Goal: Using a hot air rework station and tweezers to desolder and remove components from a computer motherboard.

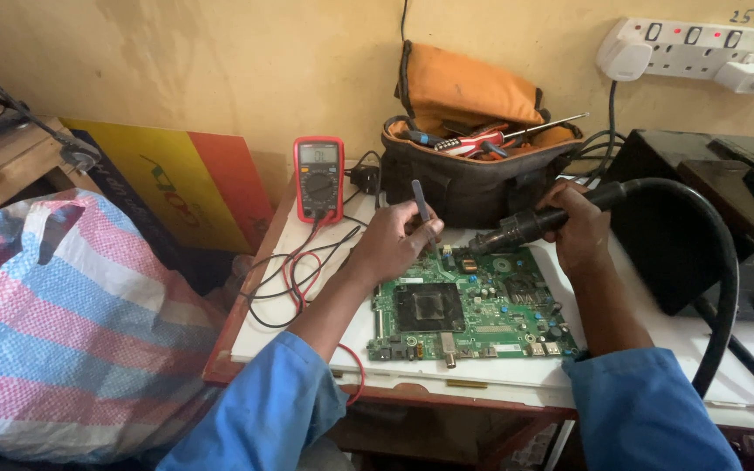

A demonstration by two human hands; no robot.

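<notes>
Heat risk: right hand (579, 225) grips hot-air nozzle (517, 230) over green circuit board (469, 305); left hand (394, 240), pinching tweezers (421, 202), could slip and scorch neighbouring parts.

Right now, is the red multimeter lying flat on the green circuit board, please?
No, the multimeter stands propped at the wall, behind and left of the circuit board.
</notes>
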